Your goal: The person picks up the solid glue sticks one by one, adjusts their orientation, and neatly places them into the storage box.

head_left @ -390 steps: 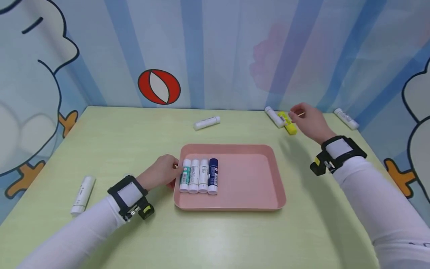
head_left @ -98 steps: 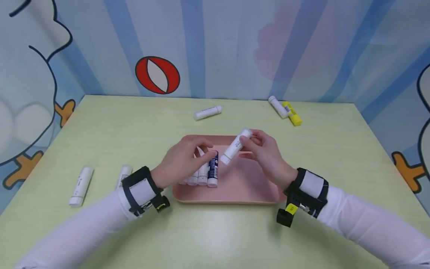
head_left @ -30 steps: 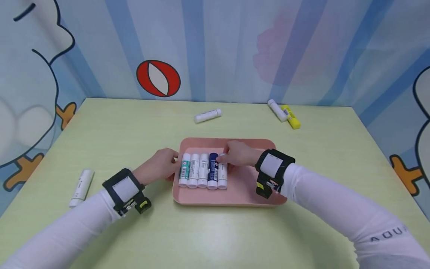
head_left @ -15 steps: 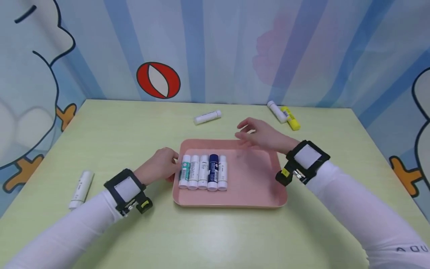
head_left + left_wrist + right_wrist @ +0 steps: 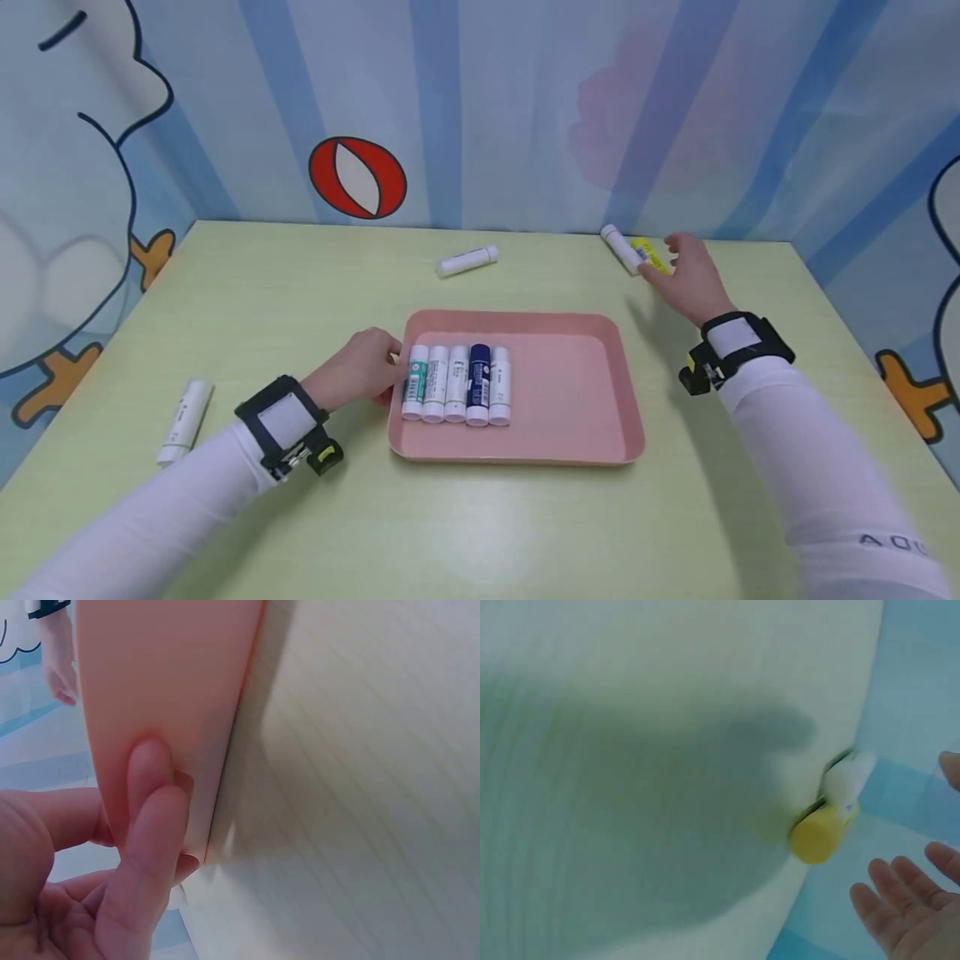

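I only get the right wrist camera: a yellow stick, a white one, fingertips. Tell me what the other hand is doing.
Observer: The left hand pinches the left rim of the pink tray.
Operator: Report what's in that tray.
Observer: A row of five sticks lies side by side at its left end, the dark blue stick fourth from the left.
Operator: List anything loose elsewhere on the table.
Observer: A back white stick lies beyond the tray, and a left white stick lies near the table's left edge.
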A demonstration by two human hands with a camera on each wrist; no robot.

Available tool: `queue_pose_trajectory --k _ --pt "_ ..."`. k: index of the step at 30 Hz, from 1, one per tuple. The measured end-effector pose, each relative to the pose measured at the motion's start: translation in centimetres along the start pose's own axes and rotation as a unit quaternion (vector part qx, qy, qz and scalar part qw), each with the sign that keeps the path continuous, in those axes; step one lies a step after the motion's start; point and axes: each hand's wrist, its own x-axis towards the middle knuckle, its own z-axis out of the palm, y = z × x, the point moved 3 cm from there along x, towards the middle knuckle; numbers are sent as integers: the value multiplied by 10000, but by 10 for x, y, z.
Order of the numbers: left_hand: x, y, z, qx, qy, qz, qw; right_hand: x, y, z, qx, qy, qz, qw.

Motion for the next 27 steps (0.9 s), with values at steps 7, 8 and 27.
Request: queue_pose_trajectory --k 7,8,27 --pt "2 -2 2 -35 26 -13 10000 13 24 12 -832 -88 608 9946" --pt "2 -2 2 -33 28 -17 10000 15 26 14 -890 -122 705 9935" --pt "-3 4 3 -9 17 37 10000 21 25 10 -1682 -248 1089 9794"
